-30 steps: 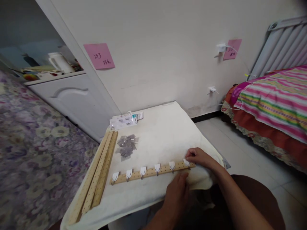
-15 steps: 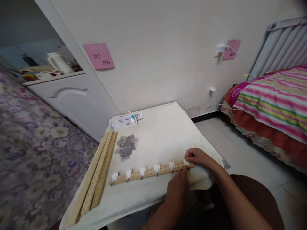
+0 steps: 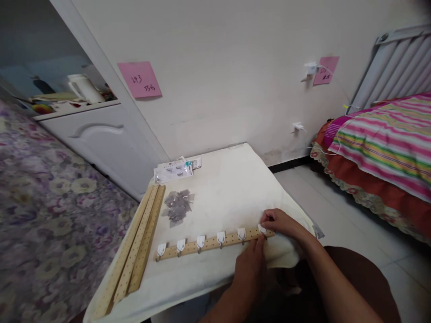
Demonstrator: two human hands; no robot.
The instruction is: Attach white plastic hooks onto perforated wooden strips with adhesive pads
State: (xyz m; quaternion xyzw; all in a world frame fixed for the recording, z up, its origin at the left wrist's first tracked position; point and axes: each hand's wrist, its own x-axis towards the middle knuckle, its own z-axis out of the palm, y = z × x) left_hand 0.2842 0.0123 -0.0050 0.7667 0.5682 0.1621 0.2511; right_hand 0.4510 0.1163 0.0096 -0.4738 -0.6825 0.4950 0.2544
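A perforated wooden strip lies across the near part of the cloth-covered table, with several white hooks spaced along it. At its right end is one more white hook, partly covered by my fingers. My right hand pinches this hook from the far right side, fingers curled. From the near side, my left hand has its fingers closed together, their tips at the lower part of the same hook and the strip's edge. How firmly the left fingertips grip is hard to see.
More perforated wooden strips lie along the table's left edge. A pile of small grey clear packets sits beside them. Hook packages rest at the back left. The white cloth covers the table, which stands against the wall.
Almost nothing differs. Both hands stay at the right-end hook, and the whole view has shifted very slightly.
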